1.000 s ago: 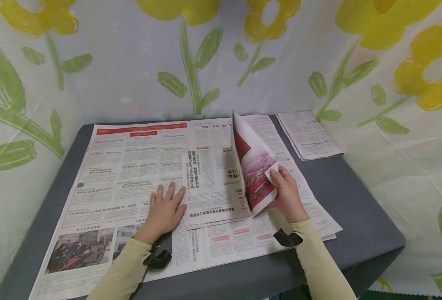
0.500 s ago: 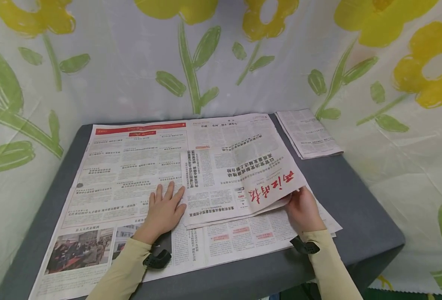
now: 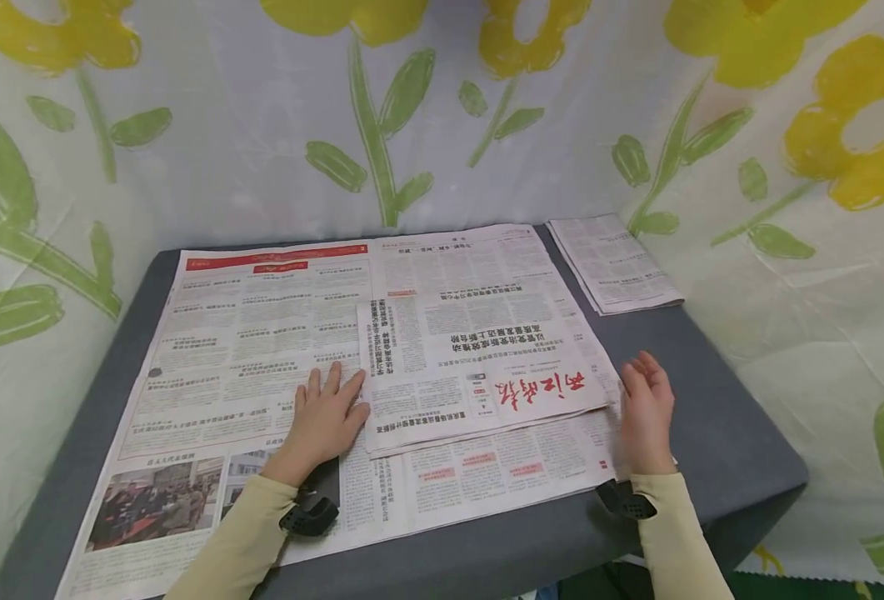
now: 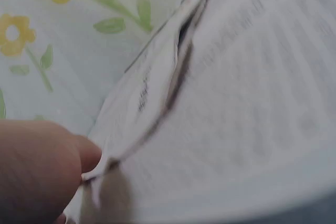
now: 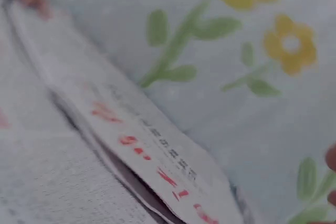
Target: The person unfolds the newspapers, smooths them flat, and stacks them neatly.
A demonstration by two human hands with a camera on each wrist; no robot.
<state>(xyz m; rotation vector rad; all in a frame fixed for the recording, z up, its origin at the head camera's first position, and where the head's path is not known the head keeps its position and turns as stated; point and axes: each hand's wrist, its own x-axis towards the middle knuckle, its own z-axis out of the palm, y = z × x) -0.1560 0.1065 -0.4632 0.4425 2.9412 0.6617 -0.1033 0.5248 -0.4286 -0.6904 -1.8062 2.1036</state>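
Observation:
A smaller folded newspaper (image 3: 427,358) with a red title lies on a large spread-out newspaper (image 3: 209,333). My left hand (image 3: 325,421) rests on the large sheets, fingers spread, its fingertips and thumb right at the folded paper's left edge. In the left wrist view a finger (image 4: 44,163) of that hand sits by the layered paper edge. Off the folded paper's right corner is my right hand (image 3: 647,417), fingers loosely bent and nothing in them. The right wrist view has the red title on the folded newspaper (image 5: 152,145), with slightly parted layers along its edge.
Another folded newspaper (image 3: 614,267) lies at the back right of the grey-covered table (image 3: 726,425). A white curtain (image 3: 531,183) printed with yellow flowers encloses the back and sides.
My right hand has turned the lifted part of the folded newspaper over to the right and down, then let go and moved right. The paper now lies flat; my left hand has stayed in place.

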